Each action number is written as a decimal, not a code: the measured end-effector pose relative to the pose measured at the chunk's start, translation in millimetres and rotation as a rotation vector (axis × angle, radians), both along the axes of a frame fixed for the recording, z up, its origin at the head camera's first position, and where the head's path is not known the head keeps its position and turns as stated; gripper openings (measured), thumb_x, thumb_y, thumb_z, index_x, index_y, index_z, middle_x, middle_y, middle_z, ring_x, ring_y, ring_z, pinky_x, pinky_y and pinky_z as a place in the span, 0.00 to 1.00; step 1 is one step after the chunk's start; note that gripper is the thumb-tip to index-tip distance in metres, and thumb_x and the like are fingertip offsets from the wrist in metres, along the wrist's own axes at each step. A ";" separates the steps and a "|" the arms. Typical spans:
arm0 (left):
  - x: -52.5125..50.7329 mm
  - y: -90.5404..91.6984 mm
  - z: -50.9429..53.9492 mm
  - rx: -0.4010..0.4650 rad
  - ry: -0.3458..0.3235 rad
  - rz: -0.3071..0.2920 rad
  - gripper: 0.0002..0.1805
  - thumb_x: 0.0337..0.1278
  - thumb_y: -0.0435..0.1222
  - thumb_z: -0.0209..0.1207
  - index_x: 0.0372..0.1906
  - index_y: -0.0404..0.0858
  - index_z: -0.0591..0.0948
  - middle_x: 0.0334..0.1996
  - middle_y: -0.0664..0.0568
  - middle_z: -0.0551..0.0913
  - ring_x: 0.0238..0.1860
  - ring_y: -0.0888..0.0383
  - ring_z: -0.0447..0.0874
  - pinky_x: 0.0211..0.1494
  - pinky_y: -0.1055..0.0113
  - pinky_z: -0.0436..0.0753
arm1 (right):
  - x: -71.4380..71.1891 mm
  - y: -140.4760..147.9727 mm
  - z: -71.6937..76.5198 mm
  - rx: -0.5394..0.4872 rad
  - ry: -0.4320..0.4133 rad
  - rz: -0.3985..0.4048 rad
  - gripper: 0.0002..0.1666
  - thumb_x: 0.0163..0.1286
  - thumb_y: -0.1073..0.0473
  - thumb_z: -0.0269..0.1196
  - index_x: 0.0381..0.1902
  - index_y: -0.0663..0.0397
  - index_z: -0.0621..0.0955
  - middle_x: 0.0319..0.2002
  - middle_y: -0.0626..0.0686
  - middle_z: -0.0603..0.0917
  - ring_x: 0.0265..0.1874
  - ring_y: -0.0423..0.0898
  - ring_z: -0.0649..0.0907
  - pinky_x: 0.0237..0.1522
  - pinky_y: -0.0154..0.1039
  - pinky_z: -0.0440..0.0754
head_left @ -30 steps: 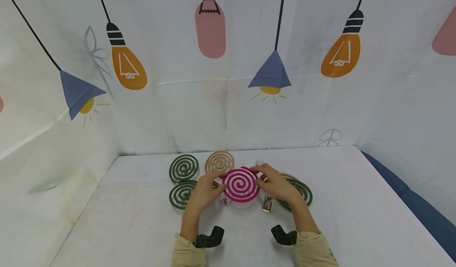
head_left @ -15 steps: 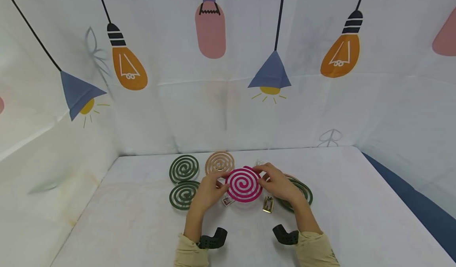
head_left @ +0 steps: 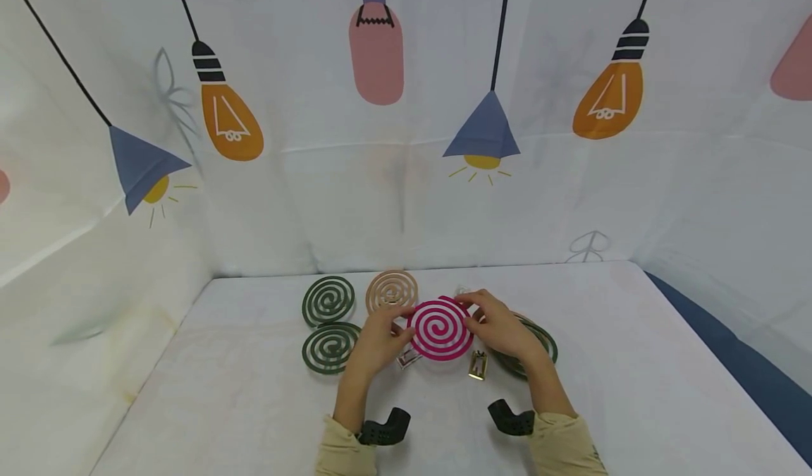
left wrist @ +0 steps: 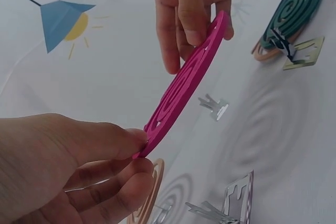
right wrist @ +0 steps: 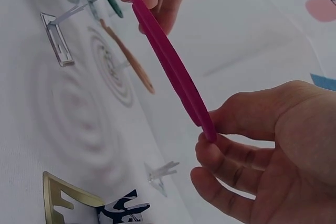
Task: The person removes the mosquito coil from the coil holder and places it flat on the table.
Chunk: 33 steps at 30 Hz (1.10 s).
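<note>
A pink spiral coil is up off the white bench, betw. both hands: my L hand pinches its L rim, my R hand its R rim. From my remote end it looks light, stiff, prob. brittle, not esp. slippery; I'd grip only the outer ring, both sides, w/ soft, even pressure, no twist.

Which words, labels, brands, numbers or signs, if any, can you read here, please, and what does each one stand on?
No text can be read anywhere.
The right sleeve has a dark mark, too small to read.
The backdrop carries lamp pictures; neither it nor the pink coil shows lettering.
</note>
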State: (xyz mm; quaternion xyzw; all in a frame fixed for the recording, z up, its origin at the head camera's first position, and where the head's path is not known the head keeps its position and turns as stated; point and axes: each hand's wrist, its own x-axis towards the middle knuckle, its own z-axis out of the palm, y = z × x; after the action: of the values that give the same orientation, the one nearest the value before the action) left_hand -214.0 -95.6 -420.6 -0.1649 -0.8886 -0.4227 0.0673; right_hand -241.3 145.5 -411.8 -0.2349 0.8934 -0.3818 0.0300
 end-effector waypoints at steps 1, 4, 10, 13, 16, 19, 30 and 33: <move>0.5 0.3 0.7 0.002 0.002 -0.004 0.18 0.53 0.30 0.62 0.51 0.33 0.80 0.45 0.43 0.83 0.28 0.63 0.79 0.29 0.76 0.75 | -0.3 0.2 -0.4 0.002 0.001 -0.003 0.24 0.66 0.65 0.58 0.60 0.60 0.73 0.49 0.56 0.77 0.40 0.45 0.79 0.38 0.34 0.79; 1.6 1.3 3.2 0.011 -0.001 -0.014 0.18 0.53 0.29 0.62 0.51 0.33 0.80 0.45 0.43 0.83 0.28 0.62 0.79 0.29 0.76 0.76 | -0.6 0.7 -0.7 0.007 -0.003 -0.012 0.24 0.65 0.65 0.58 0.60 0.60 0.73 0.49 0.56 0.77 0.40 0.45 0.78 0.38 0.34 0.78; 1.0 3.2 3.3 0.019 -0.024 -0.021 0.18 0.54 0.29 0.62 0.52 0.33 0.80 0.45 0.43 0.83 0.29 0.61 0.80 0.29 0.76 0.76 | -0.1 1.5 0.1 0.016 -0.019 -0.024 0.24 0.65 0.65 0.58 0.60 0.59 0.73 0.48 0.56 0.77 0.40 0.45 0.78 0.36 0.33 0.78; 0.2 3.7 1.6 0.020 -0.026 -0.026 0.18 0.54 0.29 0.61 0.52 0.33 0.80 0.45 0.43 0.83 0.29 0.62 0.80 0.28 0.76 0.76 | 0.3 1.4 0.4 0.018 -0.018 -0.027 0.24 0.65 0.65 0.58 0.60 0.59 0.73 0.48 0.56 0.77 0.39 0.44 0.77 0.35 0.33 0.78; -0.4 4.3 0.3 0.024 -0.027 -0.030 0.18 0.54 0.29 0.62 0.52 0.33 0.80 0.45 0.43 0.83 0.28 0.63 0.79 0.27 0.76 0.76 | 0.4 1.3 1.0 0.016 -0.012 -0.024 0.24 0.65 0.66 0.58 0.60 0.60 0.73 0.48 0.57 0.77 0.38 0.44 0.77 0.34 0.32 0.77; -0.6 5.4 -0.6 0.023 -0.026 -0.026 0.18 0.54 0.30 0.62 0.52 0.33 0.80 0.45 0.43 0.84 0.27 0.64 0.79 0.27 0.76 0.76 | 0.3 1.3 1.7 0.009 -0.009 -0.025 0.24 0.64 0.67 0.58 0.60 0.61 0.73 0.48 0.57 0.76 0.37 0.44 0.76 0.33 0.32 0.77; 0.1 9.1 -0.5 0.038 -0.031 -0.025 0.18 0.54 0.30 0.62 0.52 0.32 0.80 0.46 0.43 0.84 0.28 0.63 0.81 0.27 0.76 0.76 | 0.4 2.0 3.7 0.020 0.020 -0.063 0.24 0.62 0.67 0.58 0.58 0.58 0.75 0.46 0.56 0.77 0.36 0.44 0.76 0.31 0.32 0.76; 1.0 9.6 0.2 0.033 -0.031 -0.019 0.18 0.54 0.30 0.62 0.52 0.33 0.80 0.46 0.43 0.84 0.28 0.63 0.81 0.27 0.76 0.76 | 0.5 1.9 3.5 0.019 0.021 -0.071 0.24 0.62 0.67 0.57 0.58 0.57 0.75 0.46 0.56 0.77 0.36 0.43 0.76 0.31 0.32 0.76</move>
State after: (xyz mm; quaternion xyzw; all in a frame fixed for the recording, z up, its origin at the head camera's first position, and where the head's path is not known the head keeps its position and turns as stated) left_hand -213.0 -86.0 -420.4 -0.1660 -0.8807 -0.4405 0.0523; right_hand -240.8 147.4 -408.3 -0.2066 0.9051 -0.3715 0.0093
